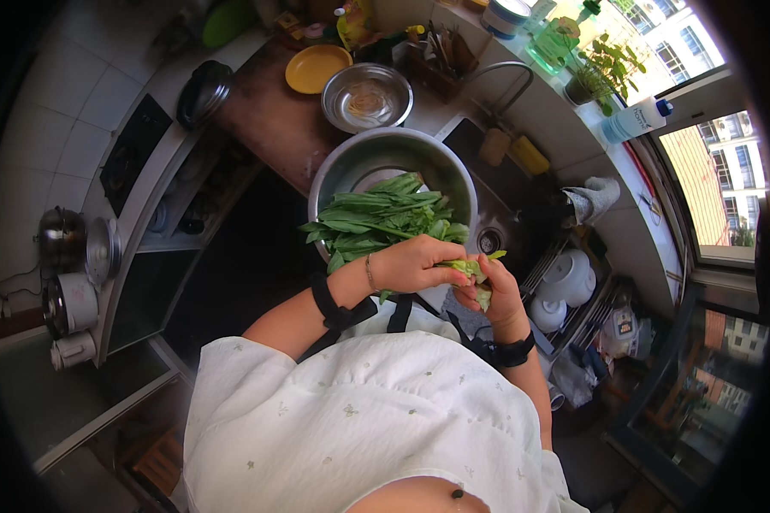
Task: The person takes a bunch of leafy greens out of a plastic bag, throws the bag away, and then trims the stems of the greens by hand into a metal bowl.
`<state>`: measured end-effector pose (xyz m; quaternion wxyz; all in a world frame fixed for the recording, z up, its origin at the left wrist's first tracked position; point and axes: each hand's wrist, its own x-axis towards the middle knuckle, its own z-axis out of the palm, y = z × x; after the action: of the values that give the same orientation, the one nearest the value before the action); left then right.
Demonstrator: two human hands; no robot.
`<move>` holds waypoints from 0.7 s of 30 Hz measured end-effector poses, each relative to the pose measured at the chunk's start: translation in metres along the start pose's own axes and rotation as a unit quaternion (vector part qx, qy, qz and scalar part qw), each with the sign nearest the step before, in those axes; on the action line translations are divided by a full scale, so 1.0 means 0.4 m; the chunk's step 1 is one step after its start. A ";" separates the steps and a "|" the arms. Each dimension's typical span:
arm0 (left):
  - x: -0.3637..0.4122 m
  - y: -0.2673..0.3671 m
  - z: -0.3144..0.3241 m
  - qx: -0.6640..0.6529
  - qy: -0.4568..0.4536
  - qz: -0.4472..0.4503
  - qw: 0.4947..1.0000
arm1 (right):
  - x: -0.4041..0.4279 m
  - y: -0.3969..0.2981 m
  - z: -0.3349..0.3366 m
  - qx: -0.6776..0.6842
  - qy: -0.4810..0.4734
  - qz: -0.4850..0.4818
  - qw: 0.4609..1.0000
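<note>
A wide stainless steel basin (467,186) stands before me. Long dark-green leaf vegetables (385,211) lie in it, some leaf tips hanging over its left rim. At the basin's near right edge, my left hand (410,264) and my right hand (497,288) meet. Between them they grip a pale green vegetable piece (467,267), probably the stem end of a leaf. Its tip sticks out above my right fingers and a torn-looking bit shows below. My fingers hide most of it. A black band is on each wrist.
Behind the basin sit a metal bowl (333,96) with thin pale strands and a yellow plate (318,67). The sink (487,211), with its faucet (520,64), lies to the right, near a rack of white bowls (561,282). Bottles and a potted plant (600,70) line the windowsill.
</note>
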<state>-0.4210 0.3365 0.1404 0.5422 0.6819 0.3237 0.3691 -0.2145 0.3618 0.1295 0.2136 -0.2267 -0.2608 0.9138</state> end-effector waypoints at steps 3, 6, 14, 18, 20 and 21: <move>-0.002 -0.016 0.004 -0.124 -0.009 -0.075 0.989 | 0.005 0.018 -0.022 0.175 -0.066 -0.015 0.982; 0.002 -0.098 -0.014 -0.191 0.034 -0.189 0.963 | 0.000 0.001 -0.035 0.169 0.006 -0.079 0.982; -0.018 -0.390 0.059 0.313 0.198 -0.137 0.919 | 0.023 0.024 -0.069 -0.194 0.273 -0.014 0.942; 0.020 -0.323 0.030 0.021 0.088 -0.179 0.980 | 0.026 0.051 -0.080 -0.359 0.302 0.024 0.883; 0.038 -0.266 0.030 -0.190 0.047 -0.196 0.961 | 0.030 0.063 -0.079 -0.417 0.290 0.026 0.861; 0.042 -0.221 0.032 -0.150 0.032 -0.178 0.972 | 0.034 0.069 -0.078 -0.475 0.273 0.028 0.836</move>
<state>-0.4049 0.3618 0.0547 0.6845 0.5121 0.3986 0.3323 -0.2166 0.3593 0.0856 0.1164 -0.5477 -0.5872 0.5846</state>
